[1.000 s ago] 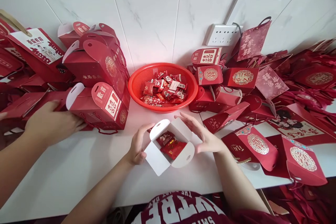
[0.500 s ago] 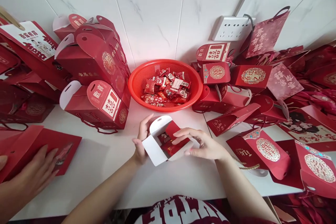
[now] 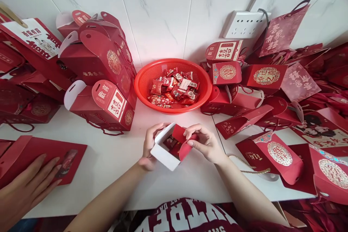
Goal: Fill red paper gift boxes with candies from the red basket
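Between my hands is a small gift box, its white inside showing, with red-wrapped candies lying in it. My left hand wraps around the box's left side, partly hidden behind a raised white flap. With thumb and fingers, my right hand pinches the rounded red flap on the box's right side. Just beyond the box stands a red plastic basket holding several wrapped candies.
Red gift boxes stand at the left, and more red boxes crowd the right. A power strip is on the tiled wall. At the far left, another person's hand rests on a flat red box.
My right hand has come out of the box opening and taken hold of its red flap, now bent upward. The other person's flat red box has been pressed lower.
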A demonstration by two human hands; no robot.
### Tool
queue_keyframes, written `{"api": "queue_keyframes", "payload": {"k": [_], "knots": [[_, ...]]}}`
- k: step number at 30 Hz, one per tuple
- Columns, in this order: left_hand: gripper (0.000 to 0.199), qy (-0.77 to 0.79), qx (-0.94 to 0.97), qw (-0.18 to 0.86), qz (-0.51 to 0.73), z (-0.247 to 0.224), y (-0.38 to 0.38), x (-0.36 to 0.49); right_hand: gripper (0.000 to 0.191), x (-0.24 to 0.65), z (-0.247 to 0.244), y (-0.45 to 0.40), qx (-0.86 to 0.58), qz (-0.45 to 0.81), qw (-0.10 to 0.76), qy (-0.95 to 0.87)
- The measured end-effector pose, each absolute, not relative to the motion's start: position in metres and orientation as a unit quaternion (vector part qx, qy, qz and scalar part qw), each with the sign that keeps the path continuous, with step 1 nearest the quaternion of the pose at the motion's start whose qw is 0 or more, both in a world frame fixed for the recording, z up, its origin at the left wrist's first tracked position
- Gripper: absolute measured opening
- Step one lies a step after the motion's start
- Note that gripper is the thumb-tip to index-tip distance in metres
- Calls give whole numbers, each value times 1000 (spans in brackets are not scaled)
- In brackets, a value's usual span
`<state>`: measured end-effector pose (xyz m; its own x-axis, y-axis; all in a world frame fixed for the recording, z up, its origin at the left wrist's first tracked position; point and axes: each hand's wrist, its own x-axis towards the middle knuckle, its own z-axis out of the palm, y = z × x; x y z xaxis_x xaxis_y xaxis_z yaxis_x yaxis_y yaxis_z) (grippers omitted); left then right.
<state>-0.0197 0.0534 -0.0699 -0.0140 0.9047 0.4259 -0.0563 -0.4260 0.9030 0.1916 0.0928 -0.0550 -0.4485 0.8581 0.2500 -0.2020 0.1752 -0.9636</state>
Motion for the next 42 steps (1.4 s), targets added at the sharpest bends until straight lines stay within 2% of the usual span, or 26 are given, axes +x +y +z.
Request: {"api": "queue_keyframes", "payload": {"k": [3, 5, 9, 11, 13, 16, 19, 26, 30, 35, 39, 42], "knots": [[75, 340, 600, 393, 608, -76, 59, -29, 20, 191, -56, 95, -241, 580, 490, -604], [59, 402, 583, 416, 570, -76, 62, -32, 20, 191, -55, 96, -205, 587, 478, -621], [50, 450, 544, 468, 531, -71, 64, -31, 19, 188, -53, 93, -218, 559, 428, -675], [42, 448, 568, 443, 530, -68, 63, -32, 20, 184, -52, 90, -264, 500, 432, -703], [35, 426, 627, 393, 520, -65, 62, -35, 31, 178, -52, 86, -307, 453, 440, -712], [46, 380, 740, 281, 478, -60, 60, -39, 41, 171, -55, 82, -332, 470, 443, -688], [66, 378, 818, 166, 400, -53, 59, -41, 38, 166, -59, 81, -331, 500, 436, -671], [83, 438, 849, 108, 274, -42, 40, -39, 24, 164, -61, 82, -348, 480, 440, -674], [69, 523, 801, 97, 275, -49, 18, -30, 20, 164, -62, 79, -362, 490, 441, -659], [59, 529, 784, 53, 322, -45, 7, -29, 27, 167, -62, 77, -380, 526, 467, -601], [59, 534, 745, -44, 397, -3, 6, -49, 27, 171, -60, 78, -385, 533, 515, -550], [59, 558, 667, -174, 462, 48, 5, -72, 27, 173, -58, 79, -380, 537, 525, -540]]}}
